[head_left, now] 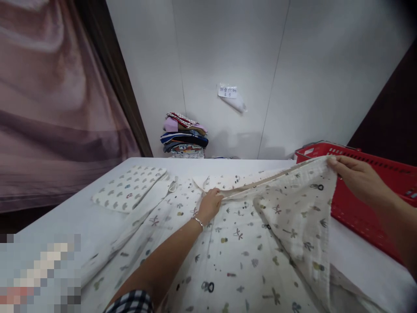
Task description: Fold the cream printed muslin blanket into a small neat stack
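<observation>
A large white printed muslin cloth [241, 243], patterned with small palm trees and pineapples, spreads over the white table [78, 230]. My left hand [210, 204] is closed on its tan-lined edge near the middle, with a bracelet at the wrist. Farther right, my right hand [353, 171] pinches a corner of the same cloth and holds it raised off the table. Between the two hands the edge is stretched in a slanting line, and a flap hangs down below the right hand. Beside the cloth on the left lies a folded white pillow-like piece [127, 189] with grey cloud-like shapes.
A red plastic basket [365, 217] stands on the right, partly behind my right arm. A stack of folded clothes [185, 137] is against the grey wall at the back. A paper label [227, 91] is stuck to that wall. A pink curtain [48, 108] hangs on the left.
</observation>
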`<control>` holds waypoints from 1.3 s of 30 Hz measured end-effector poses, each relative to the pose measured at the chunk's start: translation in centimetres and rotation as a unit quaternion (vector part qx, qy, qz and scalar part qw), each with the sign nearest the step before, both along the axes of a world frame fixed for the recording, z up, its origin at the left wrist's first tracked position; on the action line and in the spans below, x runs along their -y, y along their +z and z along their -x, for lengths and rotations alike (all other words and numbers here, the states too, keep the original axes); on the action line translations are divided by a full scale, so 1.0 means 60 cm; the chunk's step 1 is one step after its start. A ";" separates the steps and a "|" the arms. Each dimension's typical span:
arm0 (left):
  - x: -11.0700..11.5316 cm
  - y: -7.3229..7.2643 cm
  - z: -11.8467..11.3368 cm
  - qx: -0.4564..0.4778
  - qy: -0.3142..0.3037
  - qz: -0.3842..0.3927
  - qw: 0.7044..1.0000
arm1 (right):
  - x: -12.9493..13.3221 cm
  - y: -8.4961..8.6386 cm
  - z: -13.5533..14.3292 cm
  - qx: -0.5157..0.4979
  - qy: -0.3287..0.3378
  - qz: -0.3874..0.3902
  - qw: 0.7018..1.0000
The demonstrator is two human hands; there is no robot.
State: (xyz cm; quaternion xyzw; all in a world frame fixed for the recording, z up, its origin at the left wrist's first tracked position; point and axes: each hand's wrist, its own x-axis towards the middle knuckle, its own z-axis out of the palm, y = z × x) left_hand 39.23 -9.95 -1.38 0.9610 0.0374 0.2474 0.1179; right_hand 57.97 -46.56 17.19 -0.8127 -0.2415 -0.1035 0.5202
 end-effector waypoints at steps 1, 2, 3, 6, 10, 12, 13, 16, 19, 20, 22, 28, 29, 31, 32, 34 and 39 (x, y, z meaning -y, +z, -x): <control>0.001 -0.001 0.001 0.010 0.009 -0.012 1.000 | 0.001 0.000 0.003 -0.001 -0.005 -0.002 1.000; 0.001 -0.002 0.001 0.016 0.017 -0.025 0.999 | 0.003 0.000 0.006 -0.003 -0.009 -0.005 1.000; 0.001 -0.001 0.001 0.017 0.025 -0.036 0.999 | 0.004 0.000 0.009 -0.005 -0.011 -0.006 1.000; -0.001 0.007 -0.004 0.008 0.058 -0.055 0.997 | 0.007 -0.001 0.017 -0.010 -0.010 -0.008 1.000; -0.010 0.021 -0.013 0.023 0.101 -0.043 0.994 | 0.012 -0.003 0.024 -0.007 -0.016 -0.017 1.000; -0.015 0.027 -0.015 0.035 0.101 -0.033 0.994 | 0.015 -0.005 0.025 -0.009 -0.018 -0.021 1.000; -0.016 0.030 -0.015 0.036 0.097 -0.027 0.994 | 0.017 -0.006 0.024 -0.010 -0.021 -0.023 0.999; -0.020 0.039 -0.013 0.017 0.069 -0.010 0.997 | 0.026 -0.012 0.018 -0.013 -0.026 -0.026 0.999; -0.026 0.052 -0.007 0.016 0.052 0.026 0.998 | 0.035 -0.022 0.005 -0.021 -0.017 -0.020 0.999; -0.030 0.058 -0.005 0.024 0.051 0.042 0.998 | 0.037 -0.026 0.000 -0.022 -0.018 -0.016 0.999; -0.038 0.074 -0.001 0.041 0.051 0.069 0.995 | 0.041 -0.032 -0.012 -0.020 -0.028 -0.010 0.999; -0.060 0.181 0.020 0.151 0.027 0.099 0.983 | 0.023 -0.002 -0.047 -0.079 -0.034 -0.106 0.991; -0.061 0.209 0.025 0.162 0.022 0.084 0.983 | 0.018 0.015 -0.049 -0.100 -0.032 -0.143 0.984; -0.058 0.270 0.037 0.186 0.019 0.048 0.981 | 0.009 0.059 -0.047 -0.117 -0.043 -0.209 0.970; -0.055 0.303 0.044 0.200 0.018 0.032 0.979 | 0.006 0.083 -0.044 -0.105 -0.054 -0.230 0.966; -0.045 0.365 0.060 0.229 0.017 0.005 0.973 | 0.004 0.132 -0.033 -0.024 -0.096 -0.257 0.961; -0.026 0.470 0.099 0.213 0.020 -0.004 0.977 | 0.005 0.212 0.002 0.178 -0.191 -0.206 0.943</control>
